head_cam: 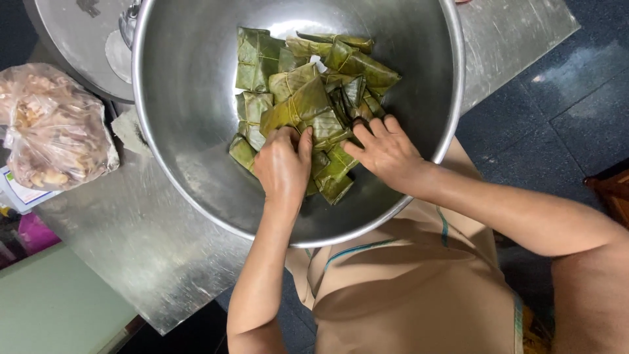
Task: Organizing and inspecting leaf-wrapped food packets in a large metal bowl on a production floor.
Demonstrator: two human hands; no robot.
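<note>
Steel sheeting covered the desk, and a large metal bowl overhung its near edge. Inside the bowl lay a heap of leaf-wrapped parcels. The left hand curled loosely onto a parcel at the heap's near side; the right hand rested flat beside it, fingers spread, gripping nothing. Pressing down there could probably tip the bowl toward the person, or tear a leaf wrapping.

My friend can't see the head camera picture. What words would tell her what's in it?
Seen from above, a person's left hand and right hand press on a pile of green leaf-wrapped parcels inside a big metal bowl on a steel table. A plastic bag of pale food lies to the left.
</note>
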